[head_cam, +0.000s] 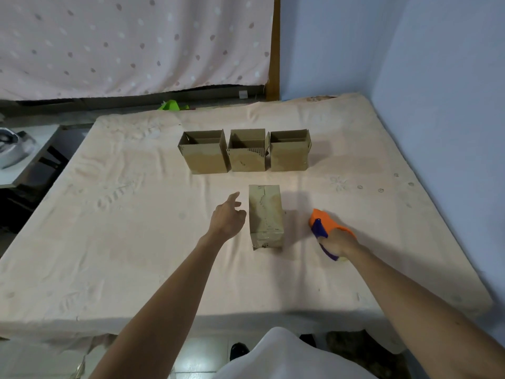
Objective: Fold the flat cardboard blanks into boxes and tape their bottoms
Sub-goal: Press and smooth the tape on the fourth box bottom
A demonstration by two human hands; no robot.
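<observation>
Doing now: taping stage on the 4th box (266, 217); it lies btm-up mid-bed w/ a tape strip along the seam, looks done or nearly so.
L hand (228, 218): open, fingers loose, just beside the box's left side; can't tell if touching.
R hand (337, 243): grips the tape gun (322, 221) (orange/purple), low on the bed right of the box, apart from it.
Row (247, 160): 3 boxes upright, mouths up, side by side behind the 4th, touching or nearly.
Progress: prob. late; no flat blanks in view.
Next move: likely L hand takes the box, flips it mouth-up and sets it w/ the row. Needs a hold across the walls w/o crushing thin card. Check tape ends are stuck down first.
Surface: bed (136, 242), pale pink sheet, wrinkled and soft, so boxes may tip.
Room: dotted curtain (123, 42) at back, blue wall (410, 64) on the right, green scrap (170, 105) behind the bed, small table (16, 176) far left, tiled floor (191, 362) below.
</observation>
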